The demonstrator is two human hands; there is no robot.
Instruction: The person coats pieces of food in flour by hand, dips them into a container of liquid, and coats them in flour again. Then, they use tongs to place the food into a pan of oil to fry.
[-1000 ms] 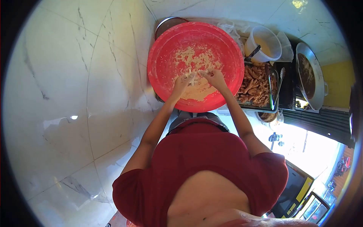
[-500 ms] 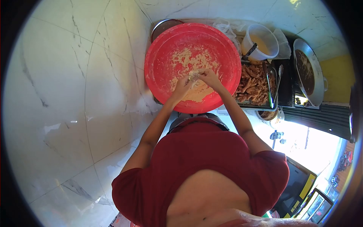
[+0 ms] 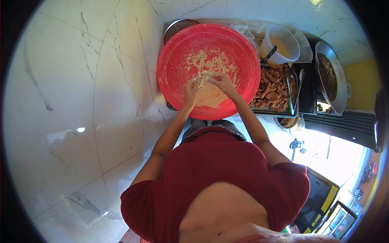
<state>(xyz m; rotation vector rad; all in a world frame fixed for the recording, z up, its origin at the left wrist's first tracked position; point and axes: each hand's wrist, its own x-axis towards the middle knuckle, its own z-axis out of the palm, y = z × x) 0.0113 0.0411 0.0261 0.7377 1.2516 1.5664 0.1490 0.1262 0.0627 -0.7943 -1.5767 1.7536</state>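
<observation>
A wide red basin (image 3: pixel 167 73) stands in front of my body, with loose pale flour (image 3: pixel 211 99) and flour-coated shreds (image 3: pixel 216 62) across its bottom. Over the middle of it, my left hand (image 3: pixel 191 91) and my right hand (image 3: pixel 222 82) are close together, fingers pinched. Between them is a pale, flour-coated piece of food (image 3: pixel 201 82) with narrow prongs; its exact kind is too small to make out. Flour whitens the fingertips of both hands.
Right of the basin lies a tray of browned fried pieces (image 3: pixel 270 89) with metal tongs (image 3: pixel 300 83). Behind it stands a white bucket (image 3: pixel 296 50) of yellowish liquid. Farther right is a large pan (image 3: pixel 341 75) of dark oil. A marbled wall (image 3: pixel 60 101) rises on the left.
My hands have drawn slightly apart, the left moving down and left. The floured piece between them shows more clearly. The whole view has shifted a little.
</observation>
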